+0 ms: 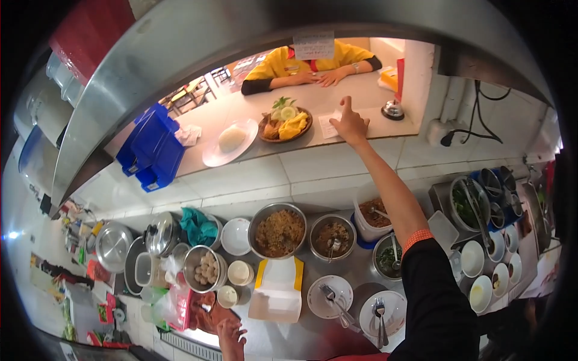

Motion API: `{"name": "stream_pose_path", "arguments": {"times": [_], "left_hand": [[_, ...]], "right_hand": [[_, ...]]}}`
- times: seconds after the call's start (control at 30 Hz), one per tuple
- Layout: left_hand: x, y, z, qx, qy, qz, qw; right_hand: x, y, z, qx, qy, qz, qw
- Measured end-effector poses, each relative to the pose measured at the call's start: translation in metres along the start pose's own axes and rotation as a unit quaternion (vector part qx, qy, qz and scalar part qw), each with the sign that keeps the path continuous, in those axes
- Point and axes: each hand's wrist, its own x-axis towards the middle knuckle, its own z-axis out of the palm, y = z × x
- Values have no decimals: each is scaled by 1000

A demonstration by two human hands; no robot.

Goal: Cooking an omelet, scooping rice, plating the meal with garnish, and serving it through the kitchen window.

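Note:
On the service ledge, my right hand [351,122] reaches out at a small paper slip [328,126], one finger raised and the others curled. Whether it touches the slip I cannot tell. To its left stand a brown plate of food with egg and cucumber slices [293,126] and a white plate with a mound of rice [232,139]. My left hand [231,336] is low over the steel counter, fingers loosely bent, holding nothing visible. Near it are brown food pieces [210,311], a yellow and white takeaway box [275,304] standing unfolded, and two plates with forks and spoons [328,298].
A person in a yellow shirt [275,67] leans on the ledge's far side, beyond a service bell [393,109]. Blue plastic bins [153,149] stand left. Several food bowls [277,230] line the counter under the ledge. A steel hood [226,22] arches overhead.

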Motion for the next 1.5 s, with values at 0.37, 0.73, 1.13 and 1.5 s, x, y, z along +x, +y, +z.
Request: {"name": "stream_pose_path", "arguments": {"times": [0.37,0.73,1.13,1.5], "left_hand": [[-65,-22,16,21,30,13,999],[-43,-91,83,556,-331,87,757],[40,-140,14,673,-173,451,559],[-34,-53,2,-163,-262,-121,944]], "right_hand": [[35,89,52,-175,36,-239,955],[-441,154,-98,-174,-351,-77,917],[-589,196,-48,-341,-203,34,917],[-564,-90,33,172,-224,-454,845]]}}
